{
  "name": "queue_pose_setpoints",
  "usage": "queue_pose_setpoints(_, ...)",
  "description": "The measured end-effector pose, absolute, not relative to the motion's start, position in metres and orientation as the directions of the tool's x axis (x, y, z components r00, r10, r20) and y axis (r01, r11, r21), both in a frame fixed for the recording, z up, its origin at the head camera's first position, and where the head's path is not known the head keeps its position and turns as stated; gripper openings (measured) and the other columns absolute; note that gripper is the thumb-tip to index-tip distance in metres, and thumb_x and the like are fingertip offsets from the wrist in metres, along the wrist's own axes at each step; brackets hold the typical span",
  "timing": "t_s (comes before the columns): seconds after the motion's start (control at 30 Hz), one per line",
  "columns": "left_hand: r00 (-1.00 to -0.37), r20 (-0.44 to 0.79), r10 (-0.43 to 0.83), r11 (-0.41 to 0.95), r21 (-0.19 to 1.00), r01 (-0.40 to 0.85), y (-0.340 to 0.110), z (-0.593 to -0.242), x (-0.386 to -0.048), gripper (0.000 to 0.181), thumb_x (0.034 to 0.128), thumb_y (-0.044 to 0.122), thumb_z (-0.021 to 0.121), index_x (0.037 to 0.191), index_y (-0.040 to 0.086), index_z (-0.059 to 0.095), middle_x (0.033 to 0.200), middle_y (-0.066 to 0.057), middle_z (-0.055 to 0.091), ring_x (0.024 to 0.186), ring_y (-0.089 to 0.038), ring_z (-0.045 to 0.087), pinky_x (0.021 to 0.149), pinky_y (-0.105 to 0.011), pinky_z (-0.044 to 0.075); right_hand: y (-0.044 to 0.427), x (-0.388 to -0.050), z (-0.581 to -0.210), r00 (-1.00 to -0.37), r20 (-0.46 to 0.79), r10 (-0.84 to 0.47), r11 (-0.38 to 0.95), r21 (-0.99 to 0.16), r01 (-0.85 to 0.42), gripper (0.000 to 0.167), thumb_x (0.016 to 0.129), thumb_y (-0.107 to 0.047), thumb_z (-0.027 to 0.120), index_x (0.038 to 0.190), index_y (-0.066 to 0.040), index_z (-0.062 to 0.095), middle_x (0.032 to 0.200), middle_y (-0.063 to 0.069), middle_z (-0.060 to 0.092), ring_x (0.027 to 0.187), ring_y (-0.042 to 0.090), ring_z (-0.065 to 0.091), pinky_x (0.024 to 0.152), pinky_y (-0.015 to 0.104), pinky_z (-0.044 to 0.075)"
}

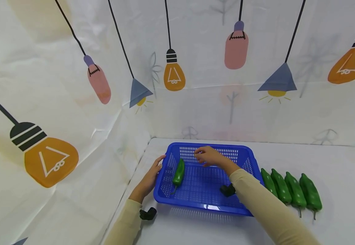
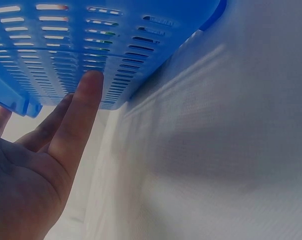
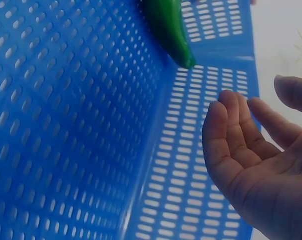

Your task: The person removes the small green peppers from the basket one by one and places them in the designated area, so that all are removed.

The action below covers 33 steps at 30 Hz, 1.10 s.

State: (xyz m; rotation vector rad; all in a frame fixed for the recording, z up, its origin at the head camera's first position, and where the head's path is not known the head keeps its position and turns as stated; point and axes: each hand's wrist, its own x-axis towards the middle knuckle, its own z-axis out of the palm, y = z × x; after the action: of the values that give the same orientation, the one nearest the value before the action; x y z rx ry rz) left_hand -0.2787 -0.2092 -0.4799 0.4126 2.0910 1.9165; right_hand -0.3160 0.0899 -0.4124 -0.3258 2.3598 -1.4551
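A blue plastic basket [image 1: 202,206] with slotted walls stands on the white table. Inside it, along the left side, lies one green pepper [image 1: 179,173], its stem toward the front; the pepper's tip [image 3: 183,55] shows in the right wrist view. At the basket's left rim rests my left hand [image 1: 148,178], and in the left wrist view its extended fingers [image 2: 81,115] touch the outside of the slotted wall. Over the back part of the basket, right of the pepper, hovers my right hand [image 1: 209,156]. Its fingers [image 3: 218,130] are loosely bent and hold nothing.
Several green peppers [image 1: 294,190] lie in a row on the table [image 1: 342,170], right of the basket. A white sheet [image 1: 202,112] printed with lamps hangs behind and on the left. Small dark devices sit at both wrists.
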Motion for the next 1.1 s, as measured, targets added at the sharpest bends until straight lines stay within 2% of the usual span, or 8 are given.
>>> queue_pose_setpoints(0.13,-0.921,-0.015,0.388,0.091,0.996,0.022,-0.208,-0.479,-0.279,0.048,0.1124,0.028,0.023,0.16,0.024,0.02,0.159,-0.018,0.029,0.127,-0.038,0.048,0.098,-0.041,0.045,0.082,-0.317,-0.414,-0.908,-0.193,-0.372,0.46,-0.888,0.001,0.039,0.104,-0.014,0.055,0.138,0.006,0.055,0.126,0.025,0.061,0.113,0.04,0.063,0.086,0.048,0.055)
queue_pose_setpoints(0.33,-0.924,-0.014,0.382,0.085,0.996,0.02,-0.207,-0.479,-0.279,0.048,0.1122,0.027,0.023,0.16,0.024,0.021,0.156,-0.019,0.032,0.124,-0.035,0.051,0.095,-0.039,0.046,0.074,-0.32,-0.42,-0.907,-0.213,-0.362,0.493,-0.87,0.007,0.038,0.104,-0.015,0.056,0.136,0.005,0.057,0.12,0.025,0.064,0.103,0.033,0.066,0.083,0.045,0.056)
queue_pose_setpoints(0.5,-0.922,-0.013,0.386,0.088,0.996,0.023,-0.207,-0.48,-0.279,0.048,0.1124,0.027,0.022,0.16,0.023,0.02,0.157,-0.02,0.031,0.124,-0.036,0.051,0.095,-0.039,0.047,0.07,-0.323,-0.425,-0.902,-0.242,-0.358,0.473,-0.88,0.048,0.038,0.103,-0.014,0.056,0.135,0.006,0.056,0.116,0.026,0.064,0.098,0.033,0.066,0.078,0.044,0.056)
queue_pose_setpoints(0.8,-0.925,-0.014,0.381,0.082,0.996,0.019,-0.206,-0.479,-0.279,0.048,0.1119,0.026,0.023,0.16,0.023,0.021,0.159,-0.018,0.028,0.122,-0.034,0.05,0.094,-0.038,0.046,0.062,-0.328,-0.436,-0.902,-0.274,-0.334,0.5,-0.863,0.077,0.037,0.102,-0.014,0.058,0.133,0.006,0.058,0.114,0.023,0.067,0.101,0.033,0.068,0.081,0.044,0.057)
queue_pose_setpoints(1.1,-0.927,-0.023,0.374,0.057,0.998,-0.002,-0.205,-0.478,-0.277,0.049,0.1114,0.027,0.024,0.16,0.022,0.02,0.148,-0.022,0.039,0.108,-0.024,0.055,0.086,-0.035,0.048,0.051,-0.328,-0.441,-0.89,-0.309,-0.335,0.487,-0.865,0.117,0.034,0.103,-0.014,0.057,0.131,0.005,0.059,0.087,0.01,0.06,0.077,0.021,0.058,0.074,0.039,0.054)
